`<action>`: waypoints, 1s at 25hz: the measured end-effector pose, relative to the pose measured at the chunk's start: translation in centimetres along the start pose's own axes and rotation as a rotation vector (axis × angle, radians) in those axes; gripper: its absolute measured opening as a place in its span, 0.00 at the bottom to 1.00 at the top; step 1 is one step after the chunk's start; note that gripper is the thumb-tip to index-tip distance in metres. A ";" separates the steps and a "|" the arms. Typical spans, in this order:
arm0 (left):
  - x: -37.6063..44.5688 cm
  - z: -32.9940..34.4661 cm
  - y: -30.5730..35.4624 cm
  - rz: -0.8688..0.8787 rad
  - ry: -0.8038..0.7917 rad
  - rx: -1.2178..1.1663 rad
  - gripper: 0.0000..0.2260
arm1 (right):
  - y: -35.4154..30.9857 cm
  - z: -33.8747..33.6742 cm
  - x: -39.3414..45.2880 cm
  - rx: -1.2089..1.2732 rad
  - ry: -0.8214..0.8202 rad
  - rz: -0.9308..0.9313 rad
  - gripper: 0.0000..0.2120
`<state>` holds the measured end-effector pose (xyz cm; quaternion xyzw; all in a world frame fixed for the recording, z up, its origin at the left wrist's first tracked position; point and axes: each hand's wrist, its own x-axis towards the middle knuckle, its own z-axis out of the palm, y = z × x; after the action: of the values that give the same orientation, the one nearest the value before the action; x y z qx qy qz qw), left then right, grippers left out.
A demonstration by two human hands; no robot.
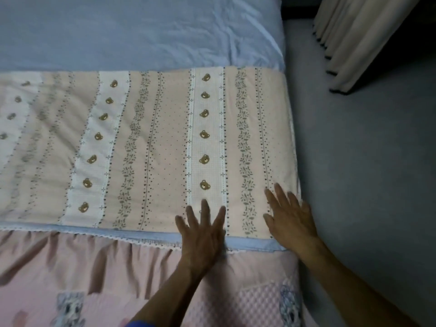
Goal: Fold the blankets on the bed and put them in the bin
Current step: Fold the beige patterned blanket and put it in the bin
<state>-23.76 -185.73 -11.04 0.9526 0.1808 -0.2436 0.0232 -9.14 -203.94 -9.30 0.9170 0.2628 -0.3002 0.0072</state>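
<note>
A peach and white striped blanket (146, 147) with small bear faces and leaf vines lies flat across the bed, its near edge trimmed in blue. My left hand (203, 234) presses flat on that near edge with fingers spread. My right hand (289, 218) lies flat on the blanket's near right corner, fingers straight. Below the blue trim hangs a pink ruffled cover (99, 274) with patchwork squares. No bin is in view.
A pale blue sheet (141, 31) covers the far part of the bed. Grey floor (365, 173) runs along the bed's right side. Cream curtains (363, 38) hang at the upper right.
</note>
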 end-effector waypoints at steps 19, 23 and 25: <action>-4.6 -9.9 15.8 -0.633 -0.082 -0.570 0.30 | 13.5 -17.0 -1.7 -0.205 -0.090 -0.203 0.31; -5.3 -13.0 22.2 -0.799 -0.142 -0.694 0.33 | 20.0 -21.6 -0.5 -0.311 -0.097 -0.270 0.34; -5.0 -14.2 24.7 -0.851 -0.140 -0.786 0.35 | 20.7 -23.8 1.1 -0.311 -0.105 -0.290 0.34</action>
<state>-12.62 -208.56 2.77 0.6975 0.6227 -0.2083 0.2869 14.70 -217.15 6.57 0.8406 0.4343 -0.3011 0.1188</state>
